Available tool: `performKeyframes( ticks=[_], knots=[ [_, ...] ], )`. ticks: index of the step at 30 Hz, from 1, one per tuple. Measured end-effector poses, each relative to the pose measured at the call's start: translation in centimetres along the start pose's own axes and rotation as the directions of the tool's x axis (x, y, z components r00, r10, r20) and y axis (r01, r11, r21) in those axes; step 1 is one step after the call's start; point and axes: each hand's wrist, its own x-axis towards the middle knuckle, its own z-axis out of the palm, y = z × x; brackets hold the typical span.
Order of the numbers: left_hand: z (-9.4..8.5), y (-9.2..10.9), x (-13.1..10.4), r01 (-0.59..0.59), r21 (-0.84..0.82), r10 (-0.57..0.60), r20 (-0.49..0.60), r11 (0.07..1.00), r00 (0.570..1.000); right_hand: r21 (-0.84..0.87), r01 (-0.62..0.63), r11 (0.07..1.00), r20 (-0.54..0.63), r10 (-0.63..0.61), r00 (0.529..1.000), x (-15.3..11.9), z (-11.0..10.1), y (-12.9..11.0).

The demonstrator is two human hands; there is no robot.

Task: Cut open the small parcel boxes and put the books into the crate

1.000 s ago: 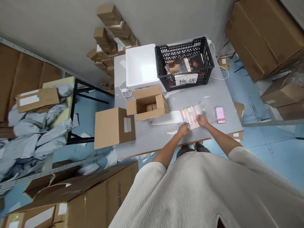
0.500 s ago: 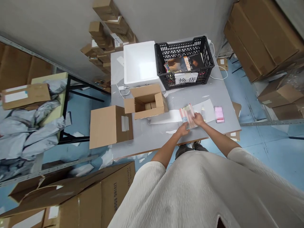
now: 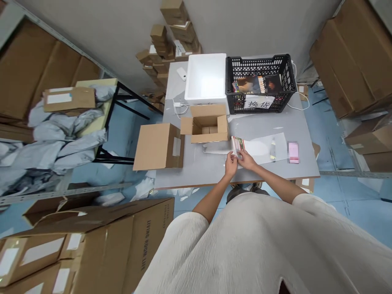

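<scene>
Over the front of the grey table (image 3: 196, 171), a thin book (image 3: 238, 143) with a colourful printed cover is tilted so that I see it nearly edge-on. My left hand (image 3: 231, 164) pinches its lower left edge. The fingers of my right hand (image 3: 246, 161) are closed on the lower right side of the same book. Under and beside it lies a white paper sheet (image 3: 260, 147). On the sheet's right part rests a small object with yellow ends (image 3: 272, 149), too small to name. A blurred pink rectangle (image 3: 293, 152) lies farther right.
An open cardboard box (image 3: 210, 136) stands left of my hands, with a second carton (image 3: 154, 147) beside it. Behind are a white foam box (image 3: 206, 98) and a black crate (image 3: 260, 107) holding books. Grey parcels (image 3: 61, 143) fill the left rack. Large cartons (image 3: 143, 241) stand lower left.
The book has turned from showing its flag-printed cover to nearly edge-on. My hands have come closer together on it. The view has shifted, so the table appears farther right.
</scene>
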Motion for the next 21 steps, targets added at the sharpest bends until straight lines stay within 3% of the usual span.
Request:
performKeyframes(
  ticks=[4,7,11,14,17,21],
  knots=[
    [-1.6,-2.6,0.2,0.101,0.043,-0.102,0.02,0.994,0.995,-0.036,0.037,0.999,0.14,-0.032,0.99,0.4,1.9,0.0],
    [-2.4,-4.3,0.4,0.122,0.097,-0.127,0.048,0.988,0.991,-0.096,-0.001,0.995,0.167,0.017,0.986,0.1,2.7,0.7],
    [-3.1,-5.6,0.5,0.016,0.214,-0.029,0.058,0.977,0.998,-0.194,-0.113,0.975,0.1,0.134,0.986,-0.3,2.8,1.8],
    [-3.2,-6.2,0.7,-0.052,0.25,0.023,0.117,0.967,0.993,-0.233,-0.27,0.934,-0.005,0.277,0.961,-0.1,2.3,2.5],
    [-3.2,-6.7,1.1,-0.035,0.256,-0.008,0.166,0.966,0.986,-0.178,-0.421,0.889,-0.051,0.419,0.907,0.5,1.9,2.9],
    [-3.0,-7.3,1.6,-0.044,0.218,-0.008,0.231,0.975,0.973,-0.032,-0.518,0.855,-0.075,0.515,0.854,1.4,2.0,3.1]
  ],
)
